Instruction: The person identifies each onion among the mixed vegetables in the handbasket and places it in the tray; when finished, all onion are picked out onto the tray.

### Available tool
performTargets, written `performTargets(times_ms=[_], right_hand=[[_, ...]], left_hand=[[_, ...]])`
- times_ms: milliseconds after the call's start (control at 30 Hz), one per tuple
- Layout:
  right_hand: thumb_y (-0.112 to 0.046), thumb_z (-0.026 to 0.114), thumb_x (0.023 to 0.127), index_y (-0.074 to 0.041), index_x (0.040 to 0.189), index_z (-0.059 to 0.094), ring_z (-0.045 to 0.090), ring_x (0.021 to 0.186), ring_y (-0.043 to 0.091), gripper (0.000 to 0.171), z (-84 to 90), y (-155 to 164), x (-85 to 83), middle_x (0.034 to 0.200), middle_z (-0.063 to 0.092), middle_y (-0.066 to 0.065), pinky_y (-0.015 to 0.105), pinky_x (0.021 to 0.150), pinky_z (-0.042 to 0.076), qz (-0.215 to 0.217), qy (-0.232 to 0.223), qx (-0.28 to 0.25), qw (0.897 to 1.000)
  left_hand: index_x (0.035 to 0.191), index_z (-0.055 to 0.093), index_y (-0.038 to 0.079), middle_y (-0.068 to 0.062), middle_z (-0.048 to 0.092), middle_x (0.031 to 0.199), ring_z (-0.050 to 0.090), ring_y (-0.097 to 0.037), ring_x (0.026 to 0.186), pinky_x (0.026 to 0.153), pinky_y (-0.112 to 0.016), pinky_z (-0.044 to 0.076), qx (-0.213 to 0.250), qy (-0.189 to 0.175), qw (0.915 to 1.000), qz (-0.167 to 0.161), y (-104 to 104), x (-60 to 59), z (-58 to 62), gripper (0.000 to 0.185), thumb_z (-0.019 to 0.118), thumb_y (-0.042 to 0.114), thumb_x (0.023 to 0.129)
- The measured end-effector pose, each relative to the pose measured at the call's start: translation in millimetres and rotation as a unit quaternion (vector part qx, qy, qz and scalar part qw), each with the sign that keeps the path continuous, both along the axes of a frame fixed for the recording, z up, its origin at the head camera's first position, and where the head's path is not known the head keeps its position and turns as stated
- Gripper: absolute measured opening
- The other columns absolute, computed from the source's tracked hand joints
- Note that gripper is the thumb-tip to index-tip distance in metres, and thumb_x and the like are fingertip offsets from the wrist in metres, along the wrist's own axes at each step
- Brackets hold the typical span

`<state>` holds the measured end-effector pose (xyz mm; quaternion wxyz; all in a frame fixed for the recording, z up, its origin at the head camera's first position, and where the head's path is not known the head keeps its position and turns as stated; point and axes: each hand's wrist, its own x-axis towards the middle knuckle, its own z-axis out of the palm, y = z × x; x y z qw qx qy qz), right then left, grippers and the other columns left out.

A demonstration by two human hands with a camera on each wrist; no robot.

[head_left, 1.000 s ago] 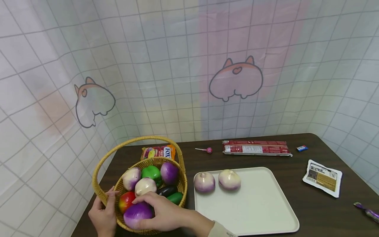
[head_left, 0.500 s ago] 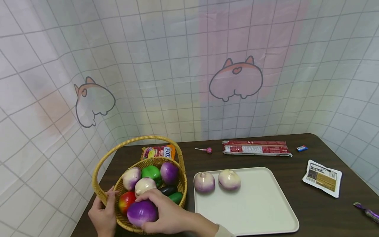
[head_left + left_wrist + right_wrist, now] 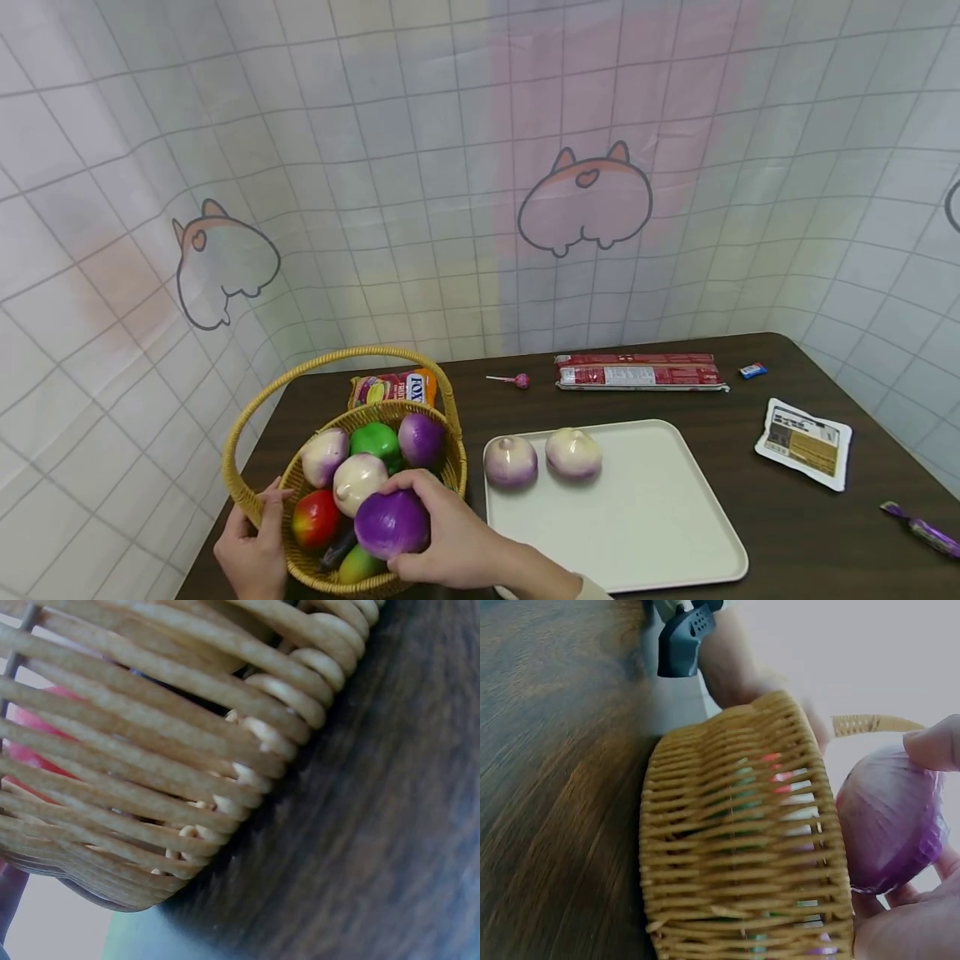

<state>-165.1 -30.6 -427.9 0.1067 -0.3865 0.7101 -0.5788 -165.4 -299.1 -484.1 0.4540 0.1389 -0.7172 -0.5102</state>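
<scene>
My right hand [image 3: 465, 537] holds a purple onion [image 3: 392, 525] over the near right part of the wicker basket [image 3: 459, 492]. In the right wrist view, thumb and fingers are round the onion [image 3: 885, 825], close above the basket rim. My left hand [image 3: 255, 542] grips the basket's left side where the arched handle [image 3: 234, 450] meets the rim. Inside lie a red-yellow fruit [image 3: 315, 518], a green pepper [image 3: 377, 442], white-purple onions [image 3: 360, 483], another purple onion [image 3: 422, 439], a dark eggplant [image 3: 339, 550] and a green-yellow fruit [image 3: 360, 567].
Right of the basket lies a white tray [image 3: 622, 533] with two pale onions [image 3: 573, 454] at its back left. Behind are a candy bag [image 3: 393, 388], a lollipop [image 3: 519, 381] and long red packets [image 3: 637, 372]. A white packet [image 3: 804, 443] and purple-wrapped candy [image 3: 926, 532] lie at right.
My right hand has raised the purple onion from the basket's near side and moved it rightward, uncovering the eggplant and green-yellow fruit. The left hand keeps its grip. The head view has shifted slightly.
</scene>
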Motion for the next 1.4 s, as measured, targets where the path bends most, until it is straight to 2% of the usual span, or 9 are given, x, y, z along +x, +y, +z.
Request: performTargets(times_ms=[233,400,667,833,1000,1100,1233,1400], right_hand=[[-0.014,0.076,0.076,-0.025,0.129,0.046,0.051,0.115,0.009,0.062,-2.8,6,-4.8,0.128,0.045,-0.005,0.026,0.092,0.047,-0.010,0.024,-0.007,1.000],[-0.014,0.076,0.076,-0.026,0.129,0.047,0.051,0.118,0.010,0.062,-1.4,11,-5.7,0.135,0.046,-0.006,0.027,0.094,0.046,-0.024,0.041,0.002,0.999],[-0.013,0.076,0.077,-0.026,0.130,0.048,0.056,0.112,0.011,0.061,1.2,26,-7.5,0.130,0.055,-0.005,0.026,0.089,0.049,-0.031,0.021,-0.008,0.999],[-0.010,0.077,0.076,-0.023,0.130,0.048,0.054,0.118,0.015,0.063,0.3,35,-7.9,0.135,0.052,-0.001,0.030,0.095,0.047,-0.062,0.028,-0.037,0.997],[-0.005,0.076,0.075,-0.022,0.133,0.046,0.053,0.121,0.018,0.068,-0.7,47,-10.2,0.137,0.048,-0.001,0.032,0.099,0.046,-0.079,0.008,-0.053,0.995],[-0.006,0.077,0.076,-0.023,0.134,0.046,0.053,0.120,0.018,0.069,-0.4,55,-11.9,0.136,0.047,-0.005,0.031,0.098,0.046,-0.087,-0.011,-0.049,0.995],[-0.007,0.078,0.077,-0.024,0.135,0.046,0.053,0.117,0.022,0.068,-2.4,66,-14.5,0.136,0.045,-0.001,0.031,0.094,0.049,-0.098,-0.022,-0.043,0.994],[-0.007,0.078,0.077,-0.023,0.135,0.045,0.051,0.118,0.024,0.069,-7.7,77,-18.6,0.137,0.044,0.002,0.032,0.093,0.049,-0.110,-0.002,-0.045,0.993]], left_hand=[[0.089,0.072,-0.009,-0.001,0.075,0.086,0.067,0.005,0.090,0.075,-0.008,0.047,-0.003,-0.002,1.0000,0.001,0,0.7,-0.3,0.011,0.065,0.000,0.091],[0.089,0.072,-0.008,0.000,0.075,0.086,0.067,0.006,0.090,0.076,-0.008,0.047,-0.003,0.000,1.0000,-0.001,0,0.2,-1.0,0.010,0.066,0.000,0.091],[0.088,0.072,-0.007,-0.002,0.075,0.085,0.067,0.004,0.092,0.077,-0.009,0.048,-0.013,0.015,0.9997,-0.015,1,-0.1,0.4,0.009,0.067,0.000,0.089],[0.087,0.072,-0.007,-0.001,0.075,0.084,0.067,0.003,0.092,0.077,-0.009,0.048,-0.013,0.017,0.9997,-0.014,0,-0.1,-0.5,0.008,0.067,-0.001,0.089],[0.087,0.072,-0.007,-0.002,0.075,0.084,0.068,0.002,0.092,0.077,-0.009,0.048,-0.018,0.019,0.9996,-0.013,-1,-0.1,-0.8,0.009,0.067,-0.001,0.089],[0.087,0.073,-0.007,-0.002,0.075,0.084,0.068,0.003,0.092,0.077,-0.009,0.048,-0.018,0.018,0.9996,-0.011,-1,0.0,-1.1,0.009,0.067,-0.001,0.089],[0.087,0.073,-0.007,-0.001,0.075,0.085,0.068,0.004,0.092,0.078,-0.009,0.048,-0.016,0.016,0.9997,-0.010,-2,0.2,-1.4,0.009,0.067,-0.001,0.089],[0.087,0.072,-0.008,-0.001,0.075,0.085,0.068,0.003,0.092,0.078,-0.009,0.048,-0.015,0.017,0.9997,-0.011,-2,0.4,-1.9,0.009,0.067,-0.001,0.089]])
